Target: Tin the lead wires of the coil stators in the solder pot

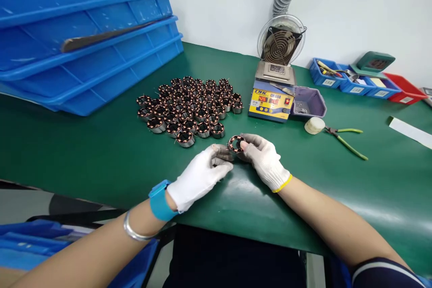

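Note:
My right hand (261,157), in a white glove with a yellow cuff edge, grips a ring-shaped motor stator (232,145) with copper windings between thumb and fingers. Just left of it is my left hand (205,172), also gloved in white, with a blue wrist strap (159,198). Its thumb and fingers are apart and curve toward the stator, with nothing between them; whether a fingertip touches the stator I cannot tell. Beyond both hands a dense group of similar stators (185,138) stands on the green table (286,207).
Stacked blue crates (111,58) rise at the left. Behind my right hand stand a yellow-fronted solder pot (269,103) with a fan, a purple tray (319,103), a round cream block (314,126) and green-handled pliers (347,141). Small bins (327,82) line the wall.

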A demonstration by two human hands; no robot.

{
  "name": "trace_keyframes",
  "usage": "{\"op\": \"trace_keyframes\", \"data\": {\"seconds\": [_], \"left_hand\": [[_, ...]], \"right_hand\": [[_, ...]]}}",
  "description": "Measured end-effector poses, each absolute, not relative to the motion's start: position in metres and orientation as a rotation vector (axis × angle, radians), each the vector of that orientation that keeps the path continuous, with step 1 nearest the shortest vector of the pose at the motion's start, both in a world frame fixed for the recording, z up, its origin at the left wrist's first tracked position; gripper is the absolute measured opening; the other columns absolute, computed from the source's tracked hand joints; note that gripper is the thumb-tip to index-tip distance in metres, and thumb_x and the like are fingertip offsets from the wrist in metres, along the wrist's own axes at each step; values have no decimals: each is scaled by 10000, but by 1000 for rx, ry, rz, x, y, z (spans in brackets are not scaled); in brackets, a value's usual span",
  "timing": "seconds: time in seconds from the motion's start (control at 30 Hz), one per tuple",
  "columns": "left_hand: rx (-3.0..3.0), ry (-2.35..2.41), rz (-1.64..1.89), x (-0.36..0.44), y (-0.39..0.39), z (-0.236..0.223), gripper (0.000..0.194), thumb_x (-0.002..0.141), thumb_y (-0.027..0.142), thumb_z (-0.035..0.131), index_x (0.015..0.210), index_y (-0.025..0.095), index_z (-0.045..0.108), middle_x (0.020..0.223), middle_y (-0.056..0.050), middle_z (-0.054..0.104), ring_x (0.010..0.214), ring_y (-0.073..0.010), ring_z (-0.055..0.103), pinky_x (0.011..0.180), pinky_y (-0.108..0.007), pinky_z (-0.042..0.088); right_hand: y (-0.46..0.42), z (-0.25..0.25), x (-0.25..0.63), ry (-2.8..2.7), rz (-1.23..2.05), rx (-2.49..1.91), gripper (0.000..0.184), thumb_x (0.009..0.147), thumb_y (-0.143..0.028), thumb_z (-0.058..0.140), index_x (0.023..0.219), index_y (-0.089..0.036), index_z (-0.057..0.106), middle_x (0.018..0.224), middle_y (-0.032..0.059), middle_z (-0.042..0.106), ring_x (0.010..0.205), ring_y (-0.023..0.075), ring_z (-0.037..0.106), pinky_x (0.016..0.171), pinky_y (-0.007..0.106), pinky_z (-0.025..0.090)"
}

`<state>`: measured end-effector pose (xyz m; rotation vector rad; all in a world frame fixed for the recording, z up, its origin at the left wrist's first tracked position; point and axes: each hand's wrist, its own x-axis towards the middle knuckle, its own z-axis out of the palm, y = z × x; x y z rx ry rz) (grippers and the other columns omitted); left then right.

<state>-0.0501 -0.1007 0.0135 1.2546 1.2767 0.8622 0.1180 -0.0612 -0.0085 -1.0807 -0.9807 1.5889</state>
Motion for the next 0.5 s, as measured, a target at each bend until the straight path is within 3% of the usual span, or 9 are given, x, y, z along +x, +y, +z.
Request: {"op": "trace_keyframes", "data": {"seconds": [0.1, 0.2, 0.37, 0.43, 0.5], "left_hand": [[1359, 1199, 691, -57, -106, 24, 208, 744, 306, 655, 870, 159, 579, 816, -44, 668, 715, -167, 627, 628, -278, 500], [1458, 1241, 592, -65, -109, 31, 214, 733, 346, 681, 769, 173, 560, 701, -11, 627, 620, -148, 589, 590, -277, 489], [1471, 1571, 732, -51, -107, 12, 768, 531, 449, 846, 1176, 203, 511, 1038, -55, 652, 794, -188, 636, 725, -331, 537], [1432, 1452, 735, -43, -105, 6, 667, 596, 472, 807, 1142, 192, 545, 973, -47, 668, 765, -178, 631, 702, -314, 530], [1355, 1321, 772, -39, -104, 7, 408, 732, 470, 696, 988, 168, 602, 788, -20, 660, 661, -150, 602, 620, -276, 504]], "right_hand": [[-61, -7, 118, -977, 1573, -1087, 518, 620, -463, 807, 1004, -159, 638, 849, 40, 683, 702, 141, 615, 694, 296, 507], [-60, -6, 119, -955, 1598, -1080, 525, 610, -450, 808, 1009, -160, 627, 859, 46, 683, 729, 156, 628, 717, 316, 515], [-62, -4, 117, -972, 1569, -1104, 523, 596, -421, 808, 1006, -153, 626, 818, 38, 679, 707, 152, 625, 699, 315, 527], [-65, -3, 114, -996, 1544, -1110, 505, 586, -392, 813, 996, -161, 628, 853, 44, 687, 755, 168, 643, 726, 323, 542], [-68, -2, 112, -1015, 1532, -1098, 490, 579, -348, 810, 995, -173, 620, 899, 51, 693, 820, 185, 659, 763, 329, 554]]}}
